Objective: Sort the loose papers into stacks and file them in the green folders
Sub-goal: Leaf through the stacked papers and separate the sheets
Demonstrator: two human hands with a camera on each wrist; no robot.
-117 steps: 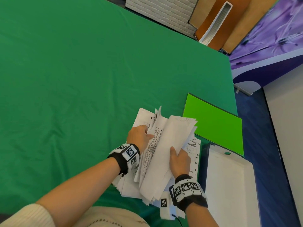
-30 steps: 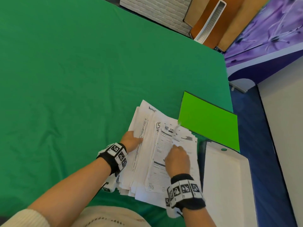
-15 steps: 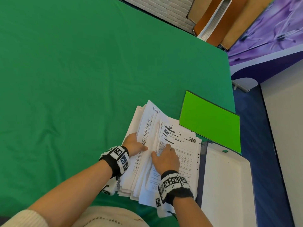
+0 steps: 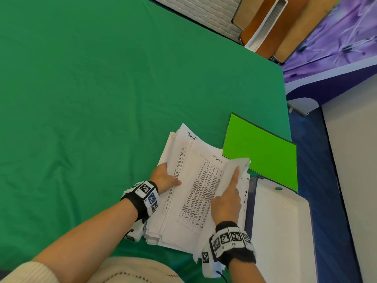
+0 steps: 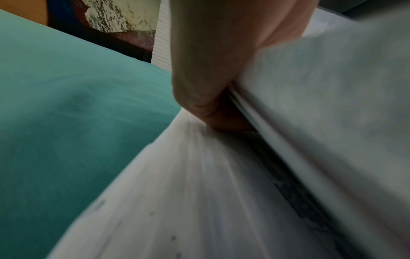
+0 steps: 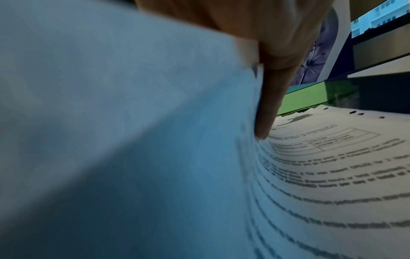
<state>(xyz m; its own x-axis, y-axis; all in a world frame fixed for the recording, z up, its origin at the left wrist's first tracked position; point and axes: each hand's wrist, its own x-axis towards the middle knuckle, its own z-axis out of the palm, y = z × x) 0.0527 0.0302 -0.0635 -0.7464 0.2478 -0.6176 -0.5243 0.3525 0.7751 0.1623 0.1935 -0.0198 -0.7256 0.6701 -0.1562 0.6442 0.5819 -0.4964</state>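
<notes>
Loose papers (image 4: 195,193) lie in a fanned pile on the green-clothed table (image 4: 81,99), near its front-right corner, just in front of the person. Top visible sheet is a printed grid w/ handwritten "IT LOGS" at its far edge; a sheet further left in the fan has a handwritten heading too, not legible.

Left hand (image 4: 164,177) sits at the pile's left edge, thumb on top of the sheets, fingers tucked in between the layers. Left wrist view shows the hand (image 5: 213,70) wedged between a raised wad of paper and the sheets below, so it's gripping part of the pile.

Right hand (image 4: 226,201) is on the right side of the pile, index finger straight and laid along a lifted, curling sheet; the other fingers look curled, though whether they pinch the sheet can't be told. Right wrist view: a finger (image 6: 268,112) against the back of the raised page, printed form beneath.

Green folder (image 4: 263,154) lies closed and flat on the table, just beyond the pile's far-right corner, the lifted sheet's tip overlapping its near edge. A white tray (image 4: 281,231) sits right beside the papers, to the right.
</notes>
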